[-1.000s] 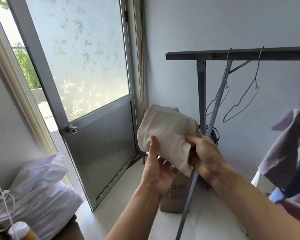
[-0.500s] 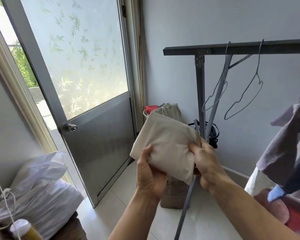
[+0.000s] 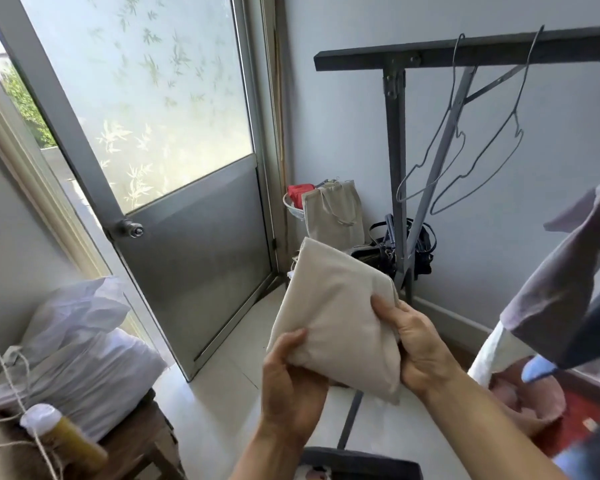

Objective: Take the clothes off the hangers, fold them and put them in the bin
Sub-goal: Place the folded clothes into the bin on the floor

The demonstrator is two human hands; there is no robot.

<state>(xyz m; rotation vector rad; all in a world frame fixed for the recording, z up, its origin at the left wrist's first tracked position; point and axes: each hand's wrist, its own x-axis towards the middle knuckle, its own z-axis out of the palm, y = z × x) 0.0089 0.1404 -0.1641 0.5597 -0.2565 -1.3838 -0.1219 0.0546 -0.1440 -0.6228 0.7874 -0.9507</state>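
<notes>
A folded beige cloth (image 3: pixel 333 306) is held up in front of me by both hands. My left hand (image 3: pixel 290 379) grips its lower left corner, thumb on top. My right hand (image 3: pixel 414 344) grips its right edge, thumb pressed on the fabric. Two bare wire hangers (image 3: pixel 478 157) hang on the dark rack bar (image 3: pixel 465 51). Grey and dark blue clothes (image 3: pixel 568 296) still hang at the right edge. The dark rim of a bin (image 3: pixel 361 460) shows at the bottom, below my arms.
A metal door (image 3: pixel 187 220) stands ajar on the left. White bags (image 3: pixel 80 348) lie on a wooden stool beside a yellow bottle (image 3: pixel 66 438). A beige tote bag (image 3: pixel 335 211) and black bags (image 3: pixel 406 247) sit in the corner by the rack leg.
Both hands have lowered the folded cloth and my view has tilted down, so the corner bags and the bin's rim now show. The grip on the cloth is unchanged.
</notes>
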